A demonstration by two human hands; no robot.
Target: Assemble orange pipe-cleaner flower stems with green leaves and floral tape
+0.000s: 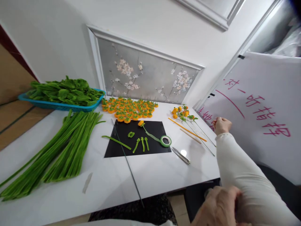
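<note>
My right hand [221,125] reaches out in a white sleeve [237,169] to the lower left edge of a white sheet with red writing [261,103]. Its fingers are curled into a fist against the sheet, and what they hold is hidden. My left hand [217,207] is at the bottom of the view, with its fingers closed on the right sleeve near the elbow. On the white table [113,182] lies a black mat [119,150] with a roll of green tape [166,141], an orange flower on a stem [141,123] and short green pieces [141,143].
Metal scissors [181,155] lie right of the mat, and a long thin wire [128,163] crosses its left side. A bundle of green pipe cleaners [61,150] lies at the left. A blue tray of green leaves [63,94], several orange flower heads [128,110] and stemmed flowers [183,113] lie farther back.
</note>
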